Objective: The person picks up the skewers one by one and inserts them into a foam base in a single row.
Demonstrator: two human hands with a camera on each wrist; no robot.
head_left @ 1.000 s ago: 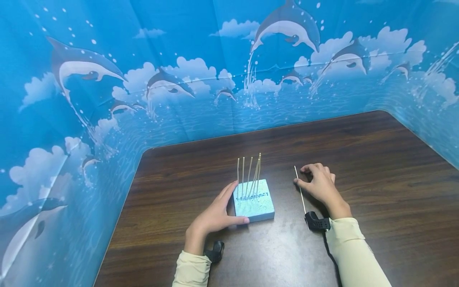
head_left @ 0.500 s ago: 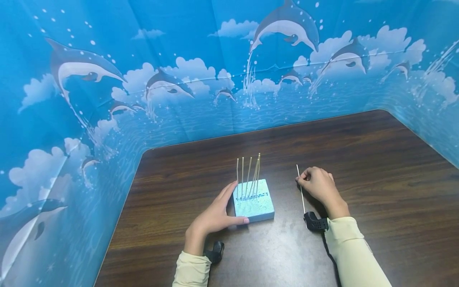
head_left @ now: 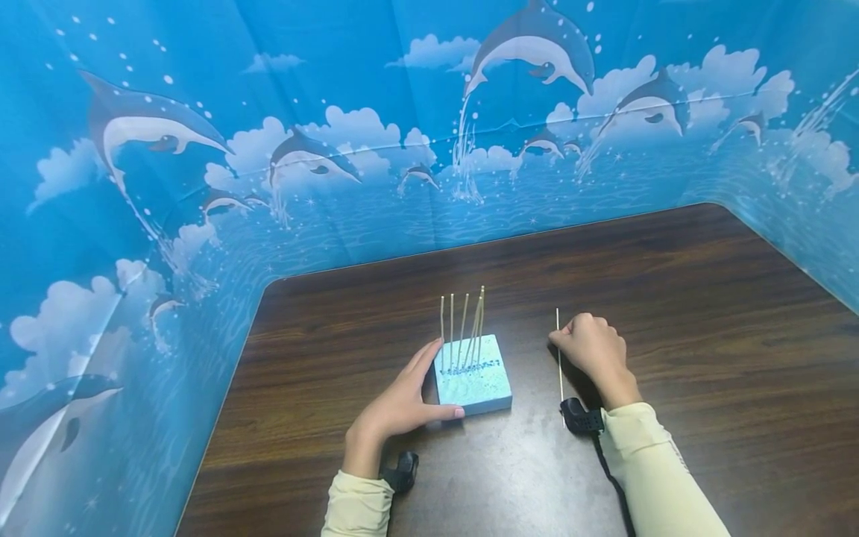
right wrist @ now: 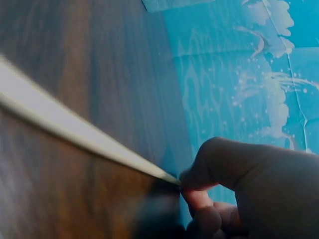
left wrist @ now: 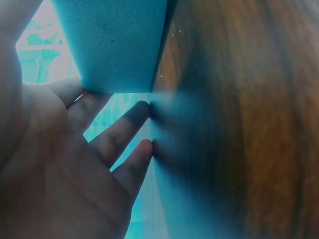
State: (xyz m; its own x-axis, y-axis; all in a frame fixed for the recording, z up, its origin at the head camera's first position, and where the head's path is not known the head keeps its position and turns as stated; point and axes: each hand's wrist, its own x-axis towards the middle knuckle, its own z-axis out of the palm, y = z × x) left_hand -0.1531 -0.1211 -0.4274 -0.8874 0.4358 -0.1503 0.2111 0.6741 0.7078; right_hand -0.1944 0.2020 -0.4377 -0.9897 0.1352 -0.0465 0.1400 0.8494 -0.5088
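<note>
Toward the left of the dark wooden table (head_left: 671, 283), the left hand (head_left: 396, 406) lies against the near-left corner of a pale blue foam block (head_left: 473, 377) — straight fingers along its left side, the thumb laid across its near edge, pressing rather than wrapping. This looks like bracing, so the light block does not slide or tip. The block sits well in from every table edge, somewhat left of the middle, and a short row of thin wooden sticks (head_left: 463, 324) stands upright in its far part, some leaning slightly.

Just right of the block, apart from it, the right hand (head_left: 593, 350) has its fingers curled, and thumb and forefinger pinch one loose stick (head_left: 559, 350). The stick runs from above the fist down toward the wrist, near the table; the pinch near its middle probably steadies it for aiming.

A blue dolphin-and-cloud backdrop (head_left: 201, 149) walls the table's far and side edges. No brand, label or legible writing shows anywhere.
</note>
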